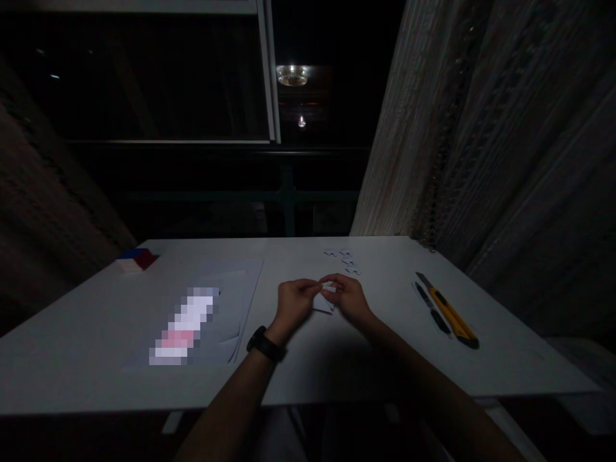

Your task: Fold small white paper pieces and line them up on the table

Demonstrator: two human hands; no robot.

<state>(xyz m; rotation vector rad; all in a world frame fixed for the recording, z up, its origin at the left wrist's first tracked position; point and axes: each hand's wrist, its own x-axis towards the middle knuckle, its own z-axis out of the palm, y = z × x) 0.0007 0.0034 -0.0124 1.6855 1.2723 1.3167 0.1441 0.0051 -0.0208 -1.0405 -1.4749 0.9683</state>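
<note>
My left hand (297, 299) and my right hand (350, 295) meet over the middle of the white table (385, 263). Both are closed, fingertips pinched together on a small piece of white paper (324, 303). Part of the paper is hidden behind the fingers, and its folds are too dark to make out. A dark watch (266, 345) is on my left wrist. Just beyond the hands lie several small paper pieces with dark marks (347, 262).
On the right lie a yellow utility knife (451, 314) and a dark pen (432, 308). White paper sheets (248, 289) lie left of my hands, with a blurred-out patch (185, 327) over them. A blue, red and white cube (136, 259) sits at the far left. Curtains (404, 128) hang behind.
</note>
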